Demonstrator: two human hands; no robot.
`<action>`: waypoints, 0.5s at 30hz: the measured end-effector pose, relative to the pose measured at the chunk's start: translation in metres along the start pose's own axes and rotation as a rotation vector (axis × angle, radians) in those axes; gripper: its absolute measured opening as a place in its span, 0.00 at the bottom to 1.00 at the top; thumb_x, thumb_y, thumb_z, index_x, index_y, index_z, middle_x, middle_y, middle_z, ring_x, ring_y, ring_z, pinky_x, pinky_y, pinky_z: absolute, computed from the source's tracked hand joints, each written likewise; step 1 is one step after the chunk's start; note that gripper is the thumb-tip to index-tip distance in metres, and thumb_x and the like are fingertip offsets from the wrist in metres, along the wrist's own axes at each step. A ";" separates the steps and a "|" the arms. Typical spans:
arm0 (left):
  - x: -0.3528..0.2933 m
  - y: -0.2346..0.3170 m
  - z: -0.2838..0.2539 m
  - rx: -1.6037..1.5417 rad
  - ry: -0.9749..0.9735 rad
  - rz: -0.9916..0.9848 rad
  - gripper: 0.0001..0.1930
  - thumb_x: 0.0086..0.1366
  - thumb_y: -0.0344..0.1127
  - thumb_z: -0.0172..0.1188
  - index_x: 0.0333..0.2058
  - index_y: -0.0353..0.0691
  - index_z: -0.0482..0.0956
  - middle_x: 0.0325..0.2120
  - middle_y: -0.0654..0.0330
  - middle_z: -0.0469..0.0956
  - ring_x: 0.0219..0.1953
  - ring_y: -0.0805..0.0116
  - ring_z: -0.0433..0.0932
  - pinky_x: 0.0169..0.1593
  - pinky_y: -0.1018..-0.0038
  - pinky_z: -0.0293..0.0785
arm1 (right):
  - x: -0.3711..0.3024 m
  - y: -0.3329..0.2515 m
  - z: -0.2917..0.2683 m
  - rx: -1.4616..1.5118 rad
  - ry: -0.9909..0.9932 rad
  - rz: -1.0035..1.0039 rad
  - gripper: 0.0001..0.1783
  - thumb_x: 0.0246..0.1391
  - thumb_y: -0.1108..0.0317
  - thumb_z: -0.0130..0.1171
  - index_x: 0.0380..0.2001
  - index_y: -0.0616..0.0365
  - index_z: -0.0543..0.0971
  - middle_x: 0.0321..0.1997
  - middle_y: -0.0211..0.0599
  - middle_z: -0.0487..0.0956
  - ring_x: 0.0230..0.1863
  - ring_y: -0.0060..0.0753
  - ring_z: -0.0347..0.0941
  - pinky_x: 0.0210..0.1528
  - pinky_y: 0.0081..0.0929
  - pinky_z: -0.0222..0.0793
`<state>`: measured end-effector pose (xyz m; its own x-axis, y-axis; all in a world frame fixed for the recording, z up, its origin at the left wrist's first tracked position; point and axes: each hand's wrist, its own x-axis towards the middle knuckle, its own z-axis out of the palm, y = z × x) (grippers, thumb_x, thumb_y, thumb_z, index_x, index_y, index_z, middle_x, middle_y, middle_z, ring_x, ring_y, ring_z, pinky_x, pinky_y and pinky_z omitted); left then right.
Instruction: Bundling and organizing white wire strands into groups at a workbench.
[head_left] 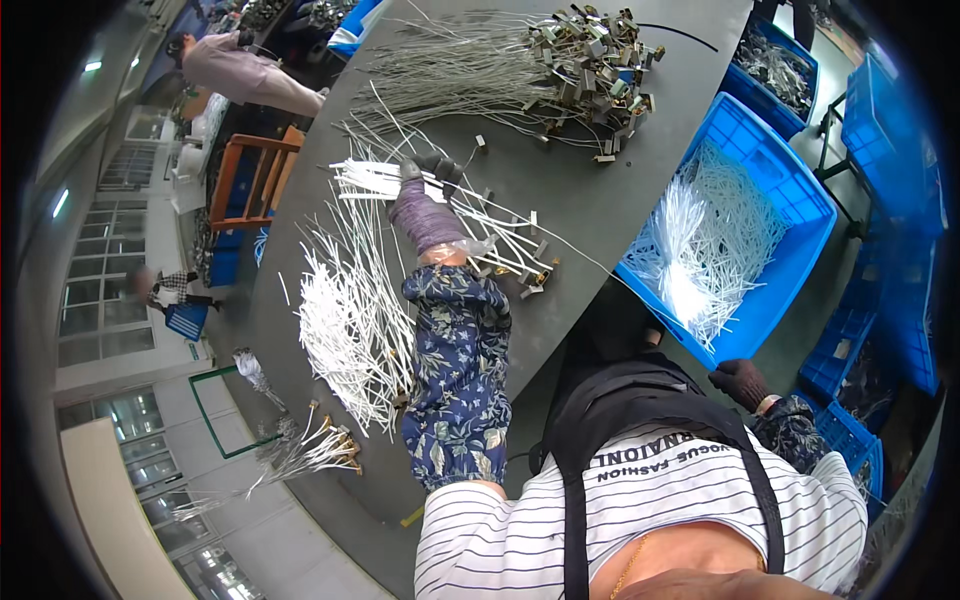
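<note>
White tubes [375, 180] under left hand [425, 172]; two blue crates [800, 200].

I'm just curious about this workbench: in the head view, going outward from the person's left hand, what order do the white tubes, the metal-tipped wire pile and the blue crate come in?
From the left hand:
1. White tubes, under its fingers.
2. Metal-tipped wire pile, at the table's far end.
3. Blue crate, off the table's right edge.
</note>
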<state>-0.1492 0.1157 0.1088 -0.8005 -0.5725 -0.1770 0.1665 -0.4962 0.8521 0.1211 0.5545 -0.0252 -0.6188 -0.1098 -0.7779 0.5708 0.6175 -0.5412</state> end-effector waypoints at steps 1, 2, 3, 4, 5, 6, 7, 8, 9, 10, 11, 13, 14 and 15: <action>0.000 -0.005 -0.007 0.000 0.001 0.007 0.15 0.62 0.41 0.60 0.35 0.33 0.74 0.28 0.54 0.79 0.31 0.61 0.80 0.37 0.63 0.83 | 0.001 -0.002 0.001 0.027 -0.019 -0.027 0.17 0.50 0.57 0.59 0.25 0.62 0.80 0.21 0.34 0.77 0.24 0.24 0.70 0.29 0.27 0.66; 0.001 -0.013 -0.018 0.005 -0.092 -0.029 0.14 0.62 0.41 0.60 0.36 0.33 0.75 0.28 0.54 0.79 0.31 0.61 0.80 0.37 0.64 0.82 | 0.000 -0.003 0.000 0.051 -0.034 -0.050 0.17 0.50 0.56 0.59 0.26 0.62 0.80 0.22 0.33 0.77 0.23 0.23 0.70 0.28 0.27 0.66; -0.001 -0.020 -0.025 0.010 -0.182 -0.066 0.14 0.62 0.41 0.60 0.36 0.34 0.75 0.28 0.53 0.79 0.31 0.61 0.80 0.37 0.64 0.82 | -0.002 -0.003 -0.001 0.045 -0.031 -0.051 0.17 0.50 0.56 0.59 0.26 0.62 0.80 0.22 0.33 0.77 0.23 0.23 0.70 0.28 0.27 0.66; -0.012 -0.029 -0.024 0.046 -0.130 -0.122 0.14 0.61 0.41 0.60 0.36 0.34 0.76 0.30 0.52 0.80 0.31 0.61 0.80 0.39 0.66 0.81 | -0.002 -0.001 0.000 0.037 -0.052 -0.019 0.17 0.50 0.56 0.59 0.29 0.63 0.81 0.23 0.36 0.78 0.25 0.26 0.72 0.31 0.29 0.67; -0.021 -0.044 -0.026 -0.039 -0.077 -0.107 0.13 0.61 0.40 0.61 0.36 0.34 0.76 0.29 0.52 0.80 0.31 0.60 0.80 0.39 0.67 0.81 | -0.002 0.001 0.000 0.027 -0.074 0.014 0.18 0.50 0.56 0.60 0.31 0.63 0.82 0.25 0.40 0.80 0.27 0.29 0.74 0.34 0.30 0.68; -0.025 -0.049 -0.034 -0.038 -0.019 -0.186 0.13 0.61 0.38 0.61 0.37 0.34 0.76 0.29 0.52 0.80 0.30 0.60 0.80 0.38 0.66 0.82 | -0.002 0.000 0.004 0.023 -0.078 0.010 0.18 0.50 0.56 0.60 0.31 0.63 0.82 0.25 0.40 0.80 0.27 0.29 0.74 0.34 0.30 0.68; -0.030 -0.054 -0.041 -0.038 0.049 -0.270 0.13 0.61 0.37 0.61 0.38 0.33 0.76 0.28 0.52 0.79 0.30 0.59 0.80 0.37 0.65 0.82 | -0.004 0.000 0.006 0.019 -0.060 0.004 0.18 0.50 0.56 0.60 0.31 0.64 0.82 0.24 0.39 0.79 0.27 0.28 0.73 0.34 0.30 0.68; -0.036 -0.062 -0.044 -0.041 0.043 -0.226 0.15 0.60 0.38 0.62 0.38 0.31 0.75 0.29 0.53 0.79 0.29 0.57 0.79 0.38 0.59 0.81 | -0.004 0.000 0.008 0.014 -0.043 -0.001 0.18 0.49 0.56 0.59 0.30 0.64 0.81 0.24 0.38 0.79 0.26 0.27 0.73 0.33 0.29 0.68; -0.039 -0.062 -0.047 0.051 -0.016 -0.138 0.22 0.57 0.47 0.64 0.41 0.34 0.75 0.32 0.55 0.79 0.34 0.51 0.79 0.43 0.43 0.74 | -0.003 -0.003 0.008 0.005 -0.051 0.002 0.18 0.49 0.56 0.59 0.30 0.64 0.81 0.24 0.38 0.79 0.26 0.27 0.73 0.33 0.29 0.68; -0.037 -0.058 -0.052 0.056 0.147 -0.208 0.20 0.58 0.45 0.63 0.42 0.35 0.74 0.35 0.53 0.78 0.36 0.53 0.79 0.42 0.46 0.76 | -0.001 -0.007 0.008 0.029 -0.061 0.021 0.18 0.49 0.56 0.59 0.29 0.64 0.81 0.23 0.38 0.79 0.26 0.27 0.73 0.32 0.29 0.67; -0.034 -0.053 -0.055 0.060 0.311 -0.278 0.19 0.60 0.44 0.63 0.42 0.36 0.74 0.38 0.51 0.78 0.38 0.54 0.79 0.40 0.50 0.78 | 0.001 -0.010 0.008 0.053 -0.070 0.041 0.18 0.49 0.56 0.59 0.29 0.64 0.81 0.23 0.38 0.79 0.26 0.27 0.73 0.32 0.28 0.67; -0.045 -0.011 -0.027 0.210 0.625 -0.542 0.27 0.53 0.61 0.62 0.48 0.55 0.73 0.58 0.55 0.64 0.59 0.46 0.61 0.47 0.22 0.45 | 0.003 -0.006 0.005 0.052 -0.072 0.035 0.18 0.49 0.57 0.59 0.26 0.64 0.81 0.22 0.38 0.78 0.25 0.27 0.72 0.30 0.28 0.66; -0.036 -0.006 -0.037 0.129 0.502 -0.480 0.25 0.55 0.59 0.61 0.47 0.54 0.73 0.54 0.56 0.68 0.56 0.49 0.65 0.47 0.24 0.48 | 0.006 -0.001 0.004 0.021 -0.060 0.060 0.18 0.49 0.57 0.59 0.26 0.64 0.81 0.22 0.37 0.78 0.24 0.26 0.72 0.30 0.28 0.66; -0.032 0.002 -0.044 0.052 0.378 -0.413 0.23 0.57 0.57 0.60 0.46 0.53 0.74 0.49 0.56 0.73 0.53 0.51 0.69 0.46 0.25 0.51 | 0.006 0.000 0.005 -0.008 -0.048 0.082 0.18 0.48 0.57 0.59 0.25 0.64 0.81 0.21 0.37 0.78 0.24 0.26 0.72 0.30 0.28 0.66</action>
<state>-0.0982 0.1039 0.0944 -0.5294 -0.5362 -0.6574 -0.1530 -0.7018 0.6957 0.1198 0.5502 -0.0319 -0.5431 -0.0959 -0.8341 0.6143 0.6319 -0.4726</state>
